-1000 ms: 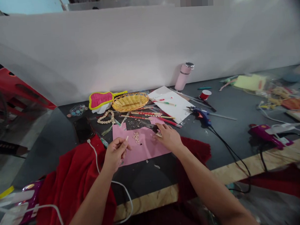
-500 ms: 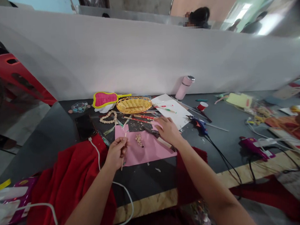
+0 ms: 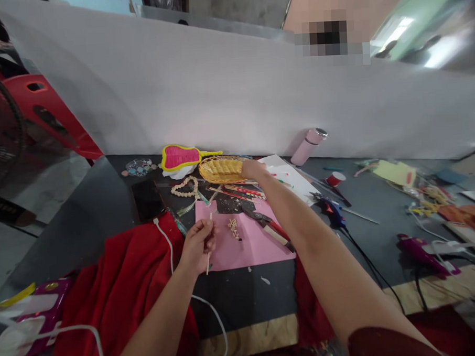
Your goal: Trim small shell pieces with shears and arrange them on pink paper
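Left hand (image 3: 201, 242): at centre-left of the frame, over the left edge of the pink sheet (image 3: 260, 250). Thumb and fingertips are pinched on a thin pale stick (image 3: 208, 260), which projects above and below the fingers.

Right hand (image 3: 254, 170): at upper centre, at the right end of the oval wicker basket (image 3: 221, 170). Its fingertips are not distinguishable; whether they grip or are spread cannot be told. The right forearm crosses above the sheet's right side.

Small beige pieces (image 3: 233, 228) lie in a cluster on the sheet, inside its edges, at the centre of the frame. The pliers (image 3: 258, 216) lie across the sheet's upper right part, to the right of the cluster. Patterned red sticks (image 3: 244, 191) lie between basket and sheet. The heart-shaped string (image 3: 185, 187) is just left of the basket's lower edge.

A strip of dark tabletop (image 3: 243, 298), with white scraps near the sheet, separates the sheet's lower edge from the table's front edge. Red cloth (image 3: 123, 272) borders the left forearm; the phone (image 3: 147, 199) lies above it. The blue glue gun (image 3: 333, 211) lies right of the right forearm.
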{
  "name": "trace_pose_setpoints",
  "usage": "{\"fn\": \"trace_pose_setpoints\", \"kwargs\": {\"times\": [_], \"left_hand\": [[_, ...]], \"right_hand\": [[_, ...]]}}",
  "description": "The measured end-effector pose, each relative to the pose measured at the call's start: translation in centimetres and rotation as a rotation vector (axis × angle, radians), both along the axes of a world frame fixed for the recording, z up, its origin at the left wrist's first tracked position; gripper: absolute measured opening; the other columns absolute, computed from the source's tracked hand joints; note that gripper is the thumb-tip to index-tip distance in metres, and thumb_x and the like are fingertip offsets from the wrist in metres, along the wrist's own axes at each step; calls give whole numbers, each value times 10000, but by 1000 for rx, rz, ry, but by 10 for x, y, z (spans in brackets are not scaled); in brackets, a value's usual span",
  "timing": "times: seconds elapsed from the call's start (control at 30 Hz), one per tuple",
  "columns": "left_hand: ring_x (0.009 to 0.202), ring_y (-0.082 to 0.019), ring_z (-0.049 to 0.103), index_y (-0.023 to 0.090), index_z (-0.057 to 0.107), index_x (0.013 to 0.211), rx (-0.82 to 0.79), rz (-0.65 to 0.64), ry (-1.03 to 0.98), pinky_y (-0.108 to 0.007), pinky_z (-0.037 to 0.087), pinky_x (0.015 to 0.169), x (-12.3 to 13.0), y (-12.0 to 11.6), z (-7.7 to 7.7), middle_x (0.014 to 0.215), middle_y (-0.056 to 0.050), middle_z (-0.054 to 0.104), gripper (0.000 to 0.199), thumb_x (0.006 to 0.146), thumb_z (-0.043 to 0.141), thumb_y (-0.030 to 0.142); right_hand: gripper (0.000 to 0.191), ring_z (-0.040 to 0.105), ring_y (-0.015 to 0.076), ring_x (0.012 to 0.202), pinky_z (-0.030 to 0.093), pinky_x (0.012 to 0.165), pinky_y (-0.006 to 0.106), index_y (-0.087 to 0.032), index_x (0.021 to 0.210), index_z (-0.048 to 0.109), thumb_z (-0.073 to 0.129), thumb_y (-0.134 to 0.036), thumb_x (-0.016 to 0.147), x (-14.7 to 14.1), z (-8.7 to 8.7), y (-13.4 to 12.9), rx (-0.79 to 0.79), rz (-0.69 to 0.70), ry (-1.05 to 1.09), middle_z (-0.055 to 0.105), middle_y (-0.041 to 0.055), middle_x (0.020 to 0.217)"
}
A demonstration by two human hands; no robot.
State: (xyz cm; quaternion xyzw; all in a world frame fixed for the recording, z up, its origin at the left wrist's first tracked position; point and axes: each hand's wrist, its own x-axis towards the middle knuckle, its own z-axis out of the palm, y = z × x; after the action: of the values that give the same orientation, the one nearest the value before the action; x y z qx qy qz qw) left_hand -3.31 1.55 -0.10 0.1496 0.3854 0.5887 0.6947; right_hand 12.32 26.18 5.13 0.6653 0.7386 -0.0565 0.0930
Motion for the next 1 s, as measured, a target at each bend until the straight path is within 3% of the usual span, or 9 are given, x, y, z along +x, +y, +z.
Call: {"fn": "trace_pose_setpoints", "kwargs": {"times": [0.13, 0.3, 0.4, 0.5, 0.6, 0.67, 0.73, 0.83, 1.0], "left_hand": [[353, 0, 342, 144, 526, 726, -9, 14, -1, -127, 150, 352, -2, 1, 0, 588, 19, 579, 338, 577, 791, 292], [360, 0, 349, 143, 529, 733, 7, -7, 12, -124, 153, 355, -2, 0, -2, 598, 18, 586, 326, 596, 785, 291], [362, 4, 341, 141, 516, 732, 31, -16, 29, -119, 156, 357, -2, 0, -1, 610, 16, 591, 333, 606, 780, 300], [355, 6, 330, 151, 510, 777, 57, -36, 56, -112, 160, 354, 0, -1, 1, 614, 19, 597, 333, 626, 769, 298], [348, -2, 334, 179, 521, 902, 66, -57, 99, -107, 153, 340, 2, -2, 2, 623, 25, 609, 360, 653, 750, 302], [350, -7, 339, 199, 516, 1000, 82, -69, 118, -102, 158, 333, 3, -3, 2, 640, 24, 621, 414, 666, 740, 297], [352, -10, 345, 213, 502, 1068, 101, -82, 126, -97, 174, 332, 5, -4, 1, 652, 23, 628, 464, 672, 735, 280], [358, -13, 361, 213, 502, 1109, 112, -86, 149, -92, 178, 329, 7, -5, 0, 656, 17, 627, 489, 677, 729, 255], [359, -13, 372, 207, 514, 1110, 126, -76, 198, -95, 175, 323, 11, -8, 1, 662, 9, 636, 469, 694, 717, 279]], "right_hand": [[315, 567, 218, 1019, 470, 874, 445, -152, 1138, 558, 556, -347, 891, -6, -4, 5, -42, -36, -1, 566, 82, 1164], [218, 587, 279, 985, 408, 868, 421, -138, 1007, 657, 551, -215, 832, -2, 9, -4, 61, 5, 120, 652, 132, 1043], [255, 593, 232, 935, 410, 797, 320, -149, 982, 666, 453, -207, 853, 9, 22, -26, 141, 69, 227, 670, 102, 995], [308, 591, 153, 823, 399, 686, 225, -163, 953, 659, 383, -284, 890, 27, 23, -70, 172, 168, 342, 674, 36, 918], [319, 569, 118, 719, 386, 609, 197, -177, 878, 656, 395, -360, 894, 47, 6, -128, 134, 305, 553, 661, -4, 799], [253, 562, 112, 686, 392, 599, 200, -181, 868, 652, 438, -314, 875, 56, -13, -164, 94, 354, 722, 655, -4, 783], [170, 571, 117, 708, 406, 630, 211, -189, 858, 654, 489, -231, 841, 59, -31, -189, 137, 337, 731, 654, 6, 813], [149, 585, 130, 799, 421, 723, 226, -193, 840, 652, 503, -188, 847, 55, -48, -205, 171, 348, 590, 650, 23, 875], [189, 583, 150, 904, 425, 792, 238, -185, 913, 643, 463, -243, 912, 48, -54, -207, 196, 343, 545, 639, 50, 959]]}}
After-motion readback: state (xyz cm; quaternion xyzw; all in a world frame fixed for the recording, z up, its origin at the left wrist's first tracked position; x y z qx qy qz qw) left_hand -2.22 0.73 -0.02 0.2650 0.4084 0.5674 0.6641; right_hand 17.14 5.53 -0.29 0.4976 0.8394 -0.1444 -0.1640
